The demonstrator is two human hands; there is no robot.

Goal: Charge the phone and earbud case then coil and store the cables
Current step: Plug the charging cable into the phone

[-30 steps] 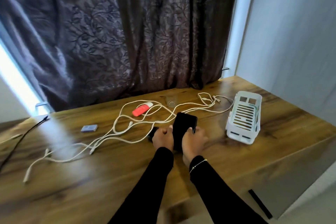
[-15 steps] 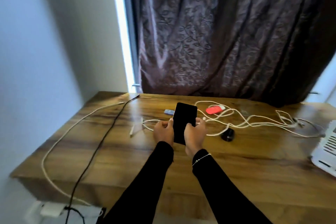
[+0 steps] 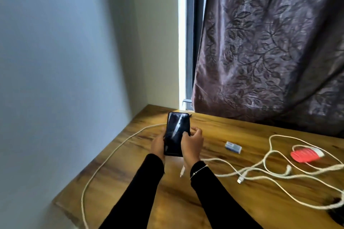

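from the head view, both hands hold the phone (image 3: 177, 133) up above the near left part of the wooden table (image 3: 232, 210), screen dark and facing up. the left hand (image 3: 158, 145) curls round its left edge, and the right hand (image 3: 192, 143) grips the right edge with the thumb lying on the glass. no plug can be seen in the phone, though its bottom end is hidden between the hands. a long white cable (image 3: 104, 161) loops along the table's left side, and a tangle of white cables (image 3: 270, 171) lies loose to the right, with free plug ends just beside the right wrist. a red and white gadget (image 3: 306, 155) and a small blue-white block (image 3: 233, 147) sit among them. the earbud case is not in view. by the look of it, charging has not begun and all coiling and storing remains.
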